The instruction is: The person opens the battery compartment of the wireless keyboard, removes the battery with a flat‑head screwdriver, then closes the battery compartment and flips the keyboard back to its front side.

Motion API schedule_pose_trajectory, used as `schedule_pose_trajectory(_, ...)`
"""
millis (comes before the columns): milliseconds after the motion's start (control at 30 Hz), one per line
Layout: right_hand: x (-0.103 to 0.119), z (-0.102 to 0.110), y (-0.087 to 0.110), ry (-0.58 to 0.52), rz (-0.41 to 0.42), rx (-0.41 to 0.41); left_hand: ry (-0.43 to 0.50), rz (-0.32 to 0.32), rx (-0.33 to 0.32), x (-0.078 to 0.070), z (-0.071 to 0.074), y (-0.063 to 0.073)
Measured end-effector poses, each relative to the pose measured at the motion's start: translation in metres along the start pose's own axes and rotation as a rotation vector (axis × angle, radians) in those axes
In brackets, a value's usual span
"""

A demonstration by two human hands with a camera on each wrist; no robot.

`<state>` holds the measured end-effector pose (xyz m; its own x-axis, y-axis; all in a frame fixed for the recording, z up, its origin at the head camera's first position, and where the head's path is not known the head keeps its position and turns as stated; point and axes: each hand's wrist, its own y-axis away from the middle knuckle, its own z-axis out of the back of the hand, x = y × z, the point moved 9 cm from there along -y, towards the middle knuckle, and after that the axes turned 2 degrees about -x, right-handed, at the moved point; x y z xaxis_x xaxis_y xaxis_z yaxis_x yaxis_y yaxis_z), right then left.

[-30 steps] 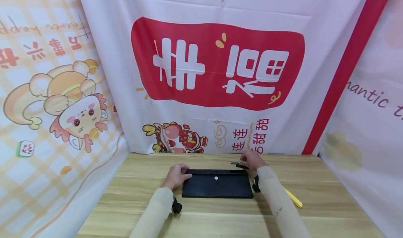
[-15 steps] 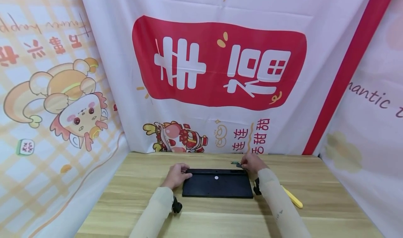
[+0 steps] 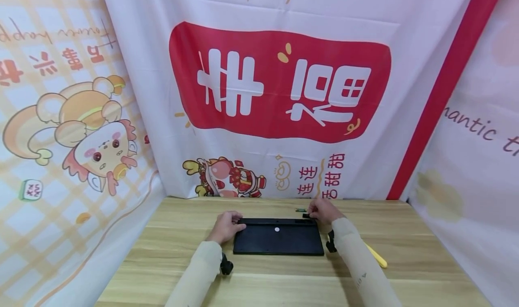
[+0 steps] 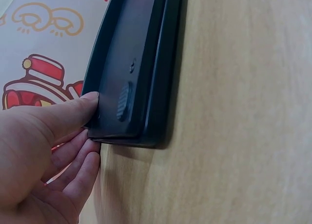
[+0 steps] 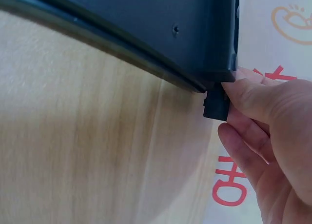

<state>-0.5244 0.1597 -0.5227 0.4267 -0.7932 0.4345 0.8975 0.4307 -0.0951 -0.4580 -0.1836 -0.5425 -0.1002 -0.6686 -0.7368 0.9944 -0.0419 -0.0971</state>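
Observation:
A black keyboard [image 3: 279,241] lies on the wooden table with its underside up, showing a raised bar along the far edge and a small white round sticker. My left hand [image 3: 225,227] grips its far left corner; in the left wrist view the thumb presses the edge beside a ribbed foot [image 4: 125,102], with fingers below. At the far right corner, my right hand [image 3: 324,211] pinches a small black piece like a battery cover [image 5: 216,105]. In the right wrist view this piece sticks out past the keyboard's end. A green battery [image 3: 301,210] lies just behind the keyboard.
A yellow slim-handled tool [image 3: 377,256] lies to the right, partly hidden by the right sleeve. A printed cloth [image 3: 279,162] hangs along the table's far edge, and more cloth stands at both sides.
My right hand has shifted the small black piece slightly left and toward the keyboard's far edge. The left hand keeps its grip, and the keyboard stays in place.

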Motion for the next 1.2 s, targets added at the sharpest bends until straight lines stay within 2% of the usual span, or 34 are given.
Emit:
schedule_pose_trajectory(167,0.014,0.008,0.004,0.001,0.020,0.021,0.000,-0.006,-0.002,-0.001,0.000,0.000)
schedule_pose_trajectory(433,0.047,0.021,0.010,-0.017,0.136,0.057,0.004,0.010,0.000,0.003,-0.002,-0.001)
schedule_pose_trajectory(600,0.059,0.023,0.012,-0.031,0.196,0.068,-0.002,0.003,0.000,0.000,0.001,0.000)
schedule_pose_trajectory(900,0.060,0.011,0.016,-0.014,0.129,0.075,-0.006,0.009,0.007,-0.002,0.000,0.002)
schedule_pose_trajectory(1067,0.060,0.007,0.014,-0.012,0.162,0.059,-0.003,0.012,0.003,0.000,0.000,0.002)
schedule_pose_trajectory(1200,0.059,0.004,0.014,-0.024,0.179,0.075,0.001,0.018,0.002,0.000,-0.001,0.001)
